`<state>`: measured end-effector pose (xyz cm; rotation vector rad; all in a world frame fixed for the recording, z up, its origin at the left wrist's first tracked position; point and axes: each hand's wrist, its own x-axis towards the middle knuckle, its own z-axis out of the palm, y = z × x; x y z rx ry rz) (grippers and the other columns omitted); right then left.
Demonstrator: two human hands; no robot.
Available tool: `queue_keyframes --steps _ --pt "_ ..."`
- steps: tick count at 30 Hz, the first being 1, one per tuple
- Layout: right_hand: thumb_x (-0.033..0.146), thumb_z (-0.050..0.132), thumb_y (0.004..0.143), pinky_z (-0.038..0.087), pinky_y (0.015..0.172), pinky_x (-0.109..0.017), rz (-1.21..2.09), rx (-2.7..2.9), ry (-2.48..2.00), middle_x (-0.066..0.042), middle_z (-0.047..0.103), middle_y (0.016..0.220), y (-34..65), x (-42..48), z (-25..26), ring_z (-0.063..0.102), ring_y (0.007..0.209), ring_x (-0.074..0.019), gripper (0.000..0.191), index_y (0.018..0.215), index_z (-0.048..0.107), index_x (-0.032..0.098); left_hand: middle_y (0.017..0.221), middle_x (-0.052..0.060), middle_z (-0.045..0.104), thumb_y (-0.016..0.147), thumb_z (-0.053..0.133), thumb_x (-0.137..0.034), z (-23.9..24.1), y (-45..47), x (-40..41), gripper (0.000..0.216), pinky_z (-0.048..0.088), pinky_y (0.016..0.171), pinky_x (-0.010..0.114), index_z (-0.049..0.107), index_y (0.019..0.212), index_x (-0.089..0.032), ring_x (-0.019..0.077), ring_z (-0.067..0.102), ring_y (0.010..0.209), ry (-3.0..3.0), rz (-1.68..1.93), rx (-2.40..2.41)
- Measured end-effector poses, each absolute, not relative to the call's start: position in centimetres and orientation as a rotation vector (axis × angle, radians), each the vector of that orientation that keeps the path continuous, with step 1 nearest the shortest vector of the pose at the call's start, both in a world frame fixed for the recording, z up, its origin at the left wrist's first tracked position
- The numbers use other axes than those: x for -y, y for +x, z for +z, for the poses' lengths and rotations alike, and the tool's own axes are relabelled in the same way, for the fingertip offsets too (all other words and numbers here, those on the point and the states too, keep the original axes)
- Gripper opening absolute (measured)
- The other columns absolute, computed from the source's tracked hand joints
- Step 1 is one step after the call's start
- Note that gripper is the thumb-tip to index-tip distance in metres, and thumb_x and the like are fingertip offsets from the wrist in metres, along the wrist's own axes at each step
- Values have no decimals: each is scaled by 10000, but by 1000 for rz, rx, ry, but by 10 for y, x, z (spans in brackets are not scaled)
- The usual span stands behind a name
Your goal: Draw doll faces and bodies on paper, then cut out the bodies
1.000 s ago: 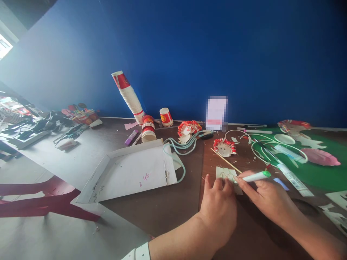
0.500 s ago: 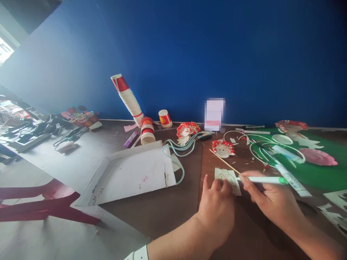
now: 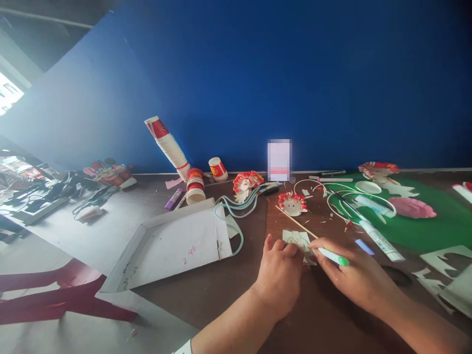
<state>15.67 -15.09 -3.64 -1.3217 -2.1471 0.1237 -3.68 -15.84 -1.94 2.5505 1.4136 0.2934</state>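
Observation:
A small pale piece of paper [image 3: 295,238] with green line drawing lies on the brown table. My left hand [image 3: 278,275] presses on its left side, fingers bent down with tips partly hidden and one finger raised. My right hand [image 3: 346,270] grips a white marker with a green end [image 3: 332,256], its front end at the paper's right side. A thin wooden stick [image 3: 295,220] runs from behind the paper to my right fingers; I cannot tell whether they hold it. Just beyond lies a paper-cup piece with a red-and-white curled rim [image 3: 292,204].
A shallow white box [image 3: 165,250] lies left, beside looped pale cables [image 3: 239,209]. Stacked paper cups [image 3: 171,152] lean near the blue wall. On the right are a green sheet [image 3: 413,236], a pink plate [image 3: 411,207], a white tube-like pen [image 3: 383,243] and paper cut-outs [image 3: 448,275].
The marker has swung from lying nearly level to slanting, its front end now down at the paper. My left hand stays on the paper. The view has turned slightly right.

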Motion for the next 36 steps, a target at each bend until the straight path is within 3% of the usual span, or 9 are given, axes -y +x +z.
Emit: queue_keyframes --steps 6,12,17,22,28,33,36 --pt "345 454 974 439 522 -264 285 2204 -1415 34 704 619 159 154 -33 673 524 -166 204 979 648 280 1038 47 692 982 497 -294 -20 -34 154 249 346 1140 525 690 1100 -189 240 599 1024 2688 223 -1412" --pt "384 420 987 417 499 -263 417 2238 -1475 23 703 626 160 154 -26 671 543 -177 247 955 648 295 976 79 698 966 498 -239 -15 -25 156 253 332 1149 542 724 1036 -148 230 639 936 2896 -52 -1360" --pt "374 410 981 414 483 -258 469 2211 -1469 26 694 618 159 152 -23 668 545 -176 249 927 642 299 1114 146 699 966 472 -182 -21 -18 165 323 356 1148 489 677 1191 -75 246 645 1053 3084 -163 -1383" --pt "351 417 977 419 456 -251 546 2149 -1425 43 711 636 160 151 -23 616 438 -143 227 917 629 295 1227 163 672 977 457 -195 -29 -20 167 343 408 1109 436 654 1227 -67 252 628 1130 3130 -43 -1372" --pt "350 435 968 416 440 -242 656 2114 -1399 83 586 438 161 151 -19 616 415 -155 220 913 643 306 1004 88 707 948 502 -174 -20 -31 161 228 419 1101 398 688 1069 -121 203 661 944 2987 189 -1396" --pt "467 433 960 448 427 -226 912 1988 -1472 77 698 585 161 152 -17 607 376 -133 270 946 650 308 1076 68 711 984 446 -171 -1 -51 145 267 369 1133 409 659 1144 -151 189 656 970 2867 600 -1708" --pt "522 429 960 477 453 -238 981 1978 -1507 81 655 521 162 153 -17 621 375 -150 302 992 640 308 1055 65 720 993 433 -165 13 -68 131 263 361 1124 425 674 1100 -160 200 645 1010 2753 688 -1947"
